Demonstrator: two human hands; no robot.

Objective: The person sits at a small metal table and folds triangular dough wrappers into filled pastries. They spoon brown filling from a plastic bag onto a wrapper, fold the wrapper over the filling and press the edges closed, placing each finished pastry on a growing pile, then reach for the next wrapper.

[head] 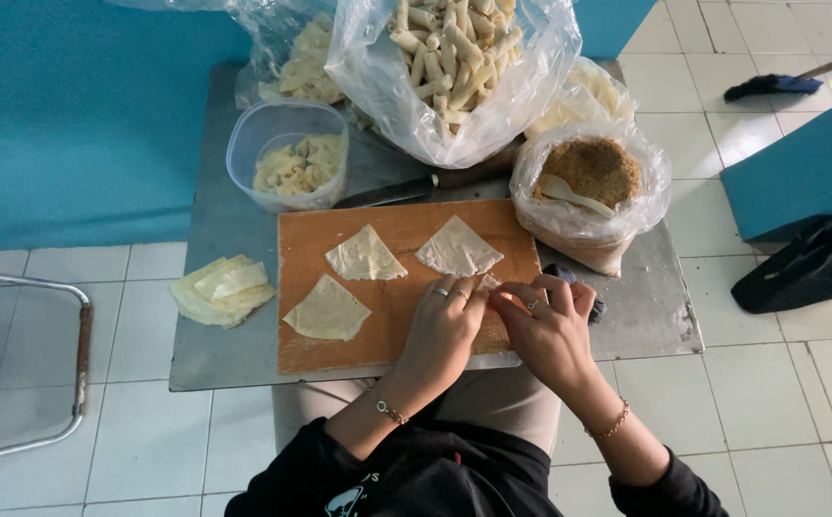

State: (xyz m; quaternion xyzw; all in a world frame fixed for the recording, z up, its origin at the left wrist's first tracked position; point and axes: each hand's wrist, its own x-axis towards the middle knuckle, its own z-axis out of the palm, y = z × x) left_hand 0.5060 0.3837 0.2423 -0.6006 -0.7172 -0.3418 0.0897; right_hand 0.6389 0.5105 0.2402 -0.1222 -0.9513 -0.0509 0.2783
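Note:
On an orange cutting board [397,230] lie three triangular pastry wrappers [328,309], flat and apart from one another. My left hand [445,325] and my right hand [548,325] meet at the board's near right corner, fingers pinched together on a small wrapper piece [489,284] that is mostly hidden beneath them. Both hands wear rings and a wrist bracelet.
The board rests on a low metal table [234,354]. A stack of wrappers [223,289] lies at its left. Behind are a clear tub of filling [292,158], a knife [392,191], a bag of rolled pieces [449,57] and a bag of brown crumbs with a spoon [588,177].

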